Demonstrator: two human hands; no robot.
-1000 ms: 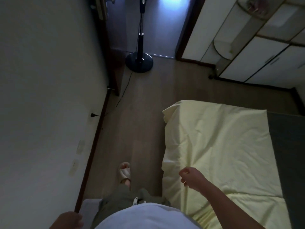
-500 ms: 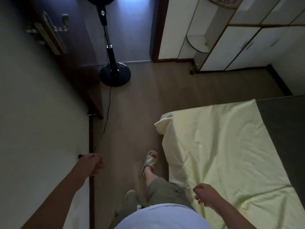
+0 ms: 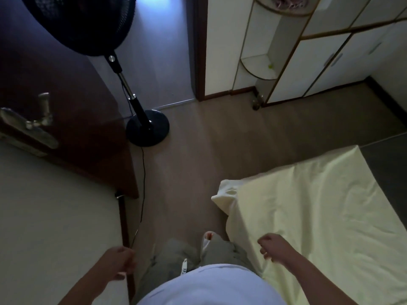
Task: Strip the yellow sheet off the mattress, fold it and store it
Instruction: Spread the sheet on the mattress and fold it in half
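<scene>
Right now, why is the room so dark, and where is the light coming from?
Head view: dim throughout; bluish glow comes from the doorway up top, behind the standing fan; the yellow sheet looks brightest; both hands appear dark and slightly blurred.

Dim room: brown floor (image 3: 220, 137); black pedestal fan (image 3: 141, 119) and dark wooden door (image 3: 83, 119) far left; white cabinets (image 3: 326, 62) far right; pale wall (image 3: 48, 216) near left.

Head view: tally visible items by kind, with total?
Yellow sheet: 1
Standing fan: 1
Door: 1
Cabinet: 1
Hands: 2, left hand and right hand
Total: 6
</scene>
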